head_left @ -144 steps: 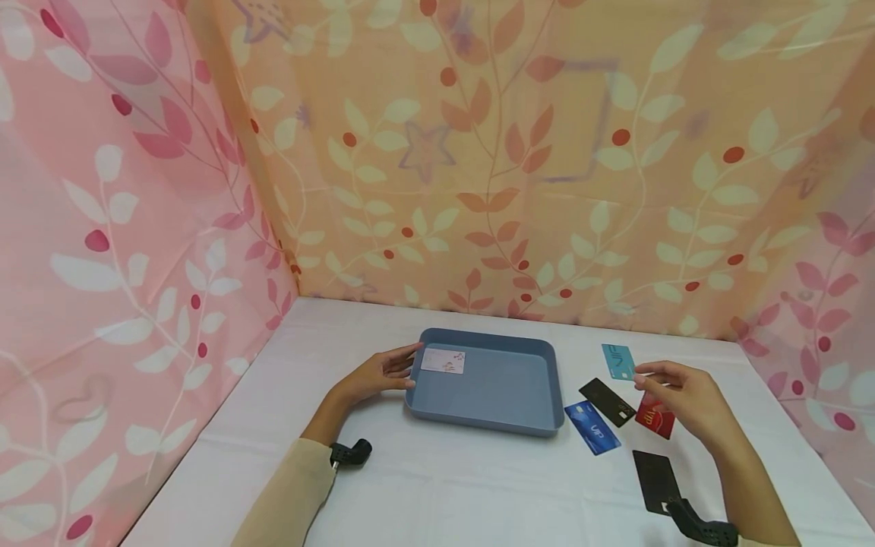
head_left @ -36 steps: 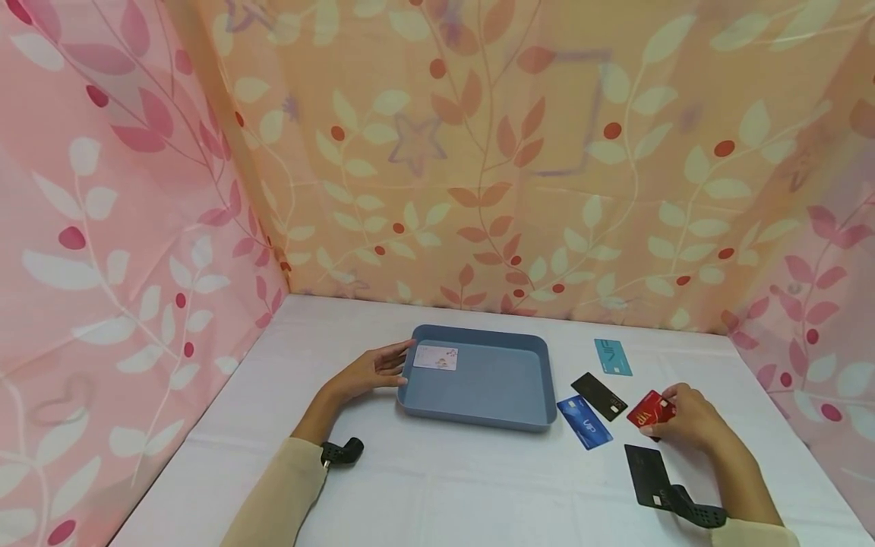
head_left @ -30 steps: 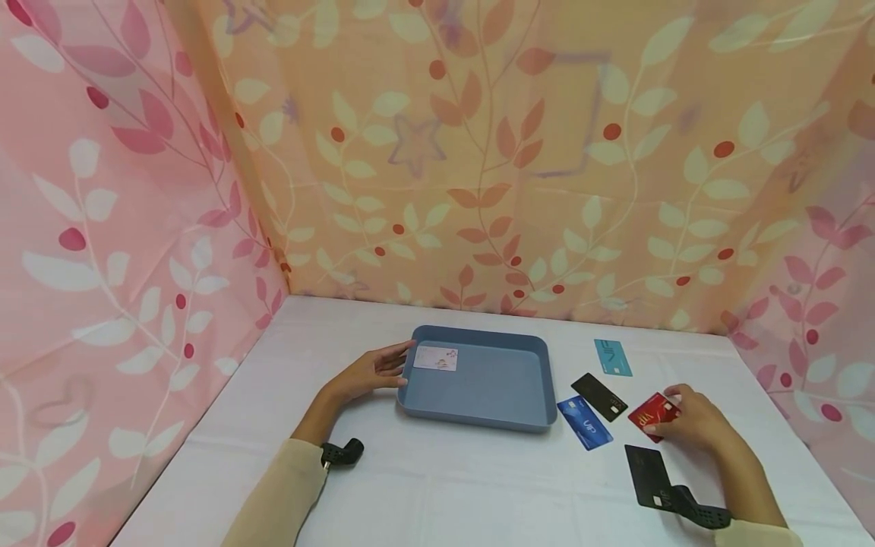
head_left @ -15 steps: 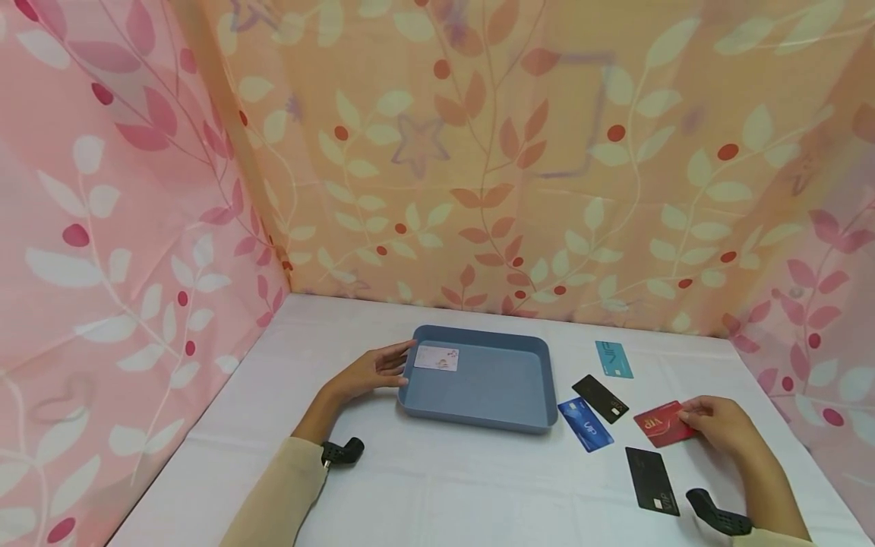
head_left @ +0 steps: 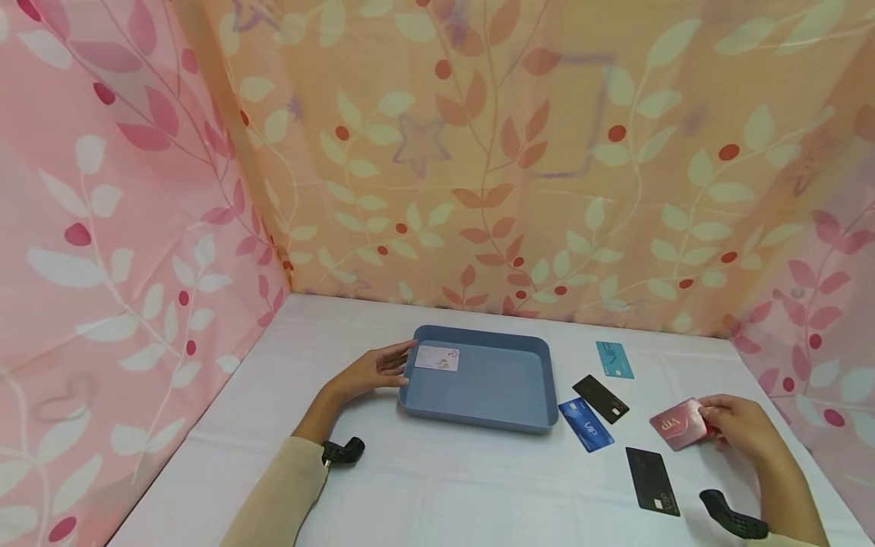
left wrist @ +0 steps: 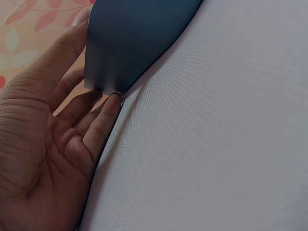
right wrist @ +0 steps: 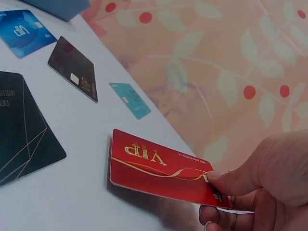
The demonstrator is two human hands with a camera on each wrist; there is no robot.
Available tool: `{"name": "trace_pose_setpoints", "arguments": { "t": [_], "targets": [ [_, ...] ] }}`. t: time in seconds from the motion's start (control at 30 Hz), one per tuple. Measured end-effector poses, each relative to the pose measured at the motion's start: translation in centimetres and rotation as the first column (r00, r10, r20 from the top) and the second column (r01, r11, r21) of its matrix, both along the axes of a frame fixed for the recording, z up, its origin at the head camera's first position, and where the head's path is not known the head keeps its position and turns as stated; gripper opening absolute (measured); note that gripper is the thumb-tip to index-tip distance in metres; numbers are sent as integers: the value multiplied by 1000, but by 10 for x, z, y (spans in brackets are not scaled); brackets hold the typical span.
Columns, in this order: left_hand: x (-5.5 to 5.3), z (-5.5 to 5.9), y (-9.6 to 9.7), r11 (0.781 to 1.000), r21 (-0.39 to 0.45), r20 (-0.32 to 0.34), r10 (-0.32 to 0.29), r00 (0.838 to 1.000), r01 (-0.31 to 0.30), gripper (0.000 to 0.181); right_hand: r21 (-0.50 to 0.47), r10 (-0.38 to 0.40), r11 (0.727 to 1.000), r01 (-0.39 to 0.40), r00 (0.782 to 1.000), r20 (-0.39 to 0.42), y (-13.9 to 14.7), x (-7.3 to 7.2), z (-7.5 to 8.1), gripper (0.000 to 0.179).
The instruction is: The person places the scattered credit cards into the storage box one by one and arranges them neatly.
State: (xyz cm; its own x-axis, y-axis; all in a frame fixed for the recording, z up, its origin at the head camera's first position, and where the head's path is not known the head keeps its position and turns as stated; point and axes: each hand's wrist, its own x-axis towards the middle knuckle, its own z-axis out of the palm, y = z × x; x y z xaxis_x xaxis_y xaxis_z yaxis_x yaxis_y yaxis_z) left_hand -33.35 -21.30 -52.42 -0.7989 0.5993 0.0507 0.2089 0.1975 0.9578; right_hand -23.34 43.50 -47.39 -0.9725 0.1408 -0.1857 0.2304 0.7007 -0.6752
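Note:
My right hand [head_left: 741, 425] pinches a red VIP card [right wrist: 159, 168] by its edge, thumb on top and fingers beneath. The card is tilted over the white table, its shadow below it in the right wrist view; its face looks pale with glare in the head view. My left hand [head_left: 372, 374] rests against the left side of a blue-grey tray [head_left: 478, 420], fingertips at its wall [left wrist: 130, 43]. Inside the tray at upper left lies a pale card with a small floral print [head_left: 437, 358].
Right of the tray lie a blue VIP card [head_left: 586, 425], a black card [head_left: 601, 399] overlapping it at one corner, and a teal card [head_left: 615, 359] further back. Another black card [head_left: 652, 481] lies nearer the front. Floral curtains [head_left: 478, 152] stand behind and at both sides.
The red card, earlier on the table under my right hand, is now lifted, and that hand has drawn it rightward. My left hand and the tray stay in place.

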Motion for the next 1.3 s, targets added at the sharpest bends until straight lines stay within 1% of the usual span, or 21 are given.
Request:
{"name": "trace_pose_setpoints", "arguments": {
  "t": [0.1, 0.2, 0.3, 0.47, 0.63, 0.87, 1.3],
  "targets": [
    [0, 0, 0, 1000, 1, 1, -1, 1000, 1, 83, 0, -12, 1000, 12, 1000, -10, -1, 1, 5, 47],
    [0, 0, 0, 1000, 1, -1, -4, 1000, 4, 82, 7, -28, 1000, 28, 999, -37, -4, 1, 9, 47],
    [-1, -1, 0, 1000, -1, -8, -9, 1000, 9, 82, 6, -29, 1000, 30, 998, -61, -7, 1, 13, 47],
    [1, -1, 0, 1000, -5, 1, -1, 1000, 1, 82, -3, -25, 1000, 25, 996, -83, -13, 1, 19, 48],
    [2, 0, 0, 1000, -1, 3, 1, 1000, -1, 83, -14, -2, 1000, 0, 993, -117, -21, 2, 25, 44],
    [1, -1, 0, 1000, 23, 25, 8, 1000, -9, 82, -46, 49, 997, -56, 987, -151, -38, 4, 30, 42],
    [1, -1, -1, 1000, 28, 18, 2, 1000, -3, 82, -62, 84, 993, -97, 981, -177, -71, 3, 36, 44]
  ]
}}
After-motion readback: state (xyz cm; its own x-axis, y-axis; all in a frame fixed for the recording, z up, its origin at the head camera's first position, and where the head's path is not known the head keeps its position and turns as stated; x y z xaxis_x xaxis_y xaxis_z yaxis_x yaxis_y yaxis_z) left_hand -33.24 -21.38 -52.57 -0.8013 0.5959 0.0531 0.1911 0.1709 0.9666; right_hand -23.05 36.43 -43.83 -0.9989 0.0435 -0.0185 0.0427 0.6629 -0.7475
